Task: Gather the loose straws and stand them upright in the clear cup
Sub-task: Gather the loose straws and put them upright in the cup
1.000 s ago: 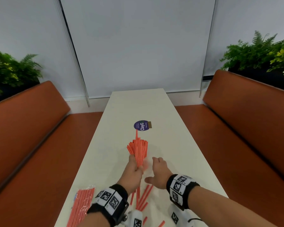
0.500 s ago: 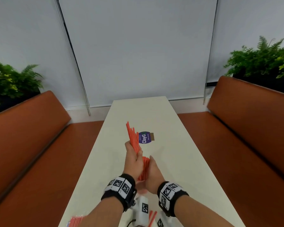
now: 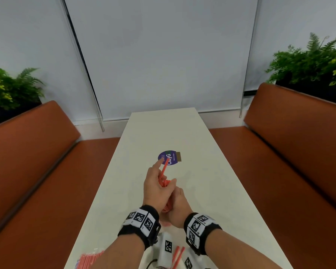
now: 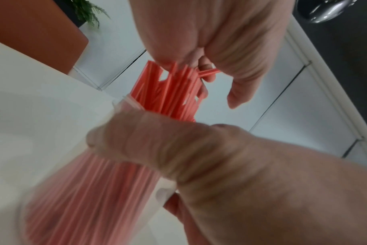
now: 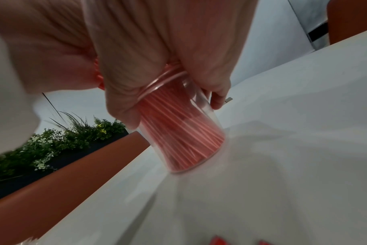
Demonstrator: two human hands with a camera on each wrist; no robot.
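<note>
Your forearms are bare. Each wrist wears a black strap with white square-patterned marker tags: left wristband [image 3: 139, 222], right wristband [image 3: 200, 230].

A round purple sticker [image 3: 168, 158] lies mid-table [image 3: 211, 171], with a small brown tab [image 3: 178, 156] touching its right edge. Orange benches [image 3: 27, 162] run along both long sides. Ferns [image 3: 12, 88] stand behind each bench, and white blinds [image 3: 163, 55] hang beyond the far end.

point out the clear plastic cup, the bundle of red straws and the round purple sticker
clear plastic cup [image 5: 201, 106], right wrist view, bare side wall
bundle of red straws [image 4: 170, 92], left wrist view, shafts above cup rim
round purple sticker [image 3: 172, 157], head view, printed face
</note>
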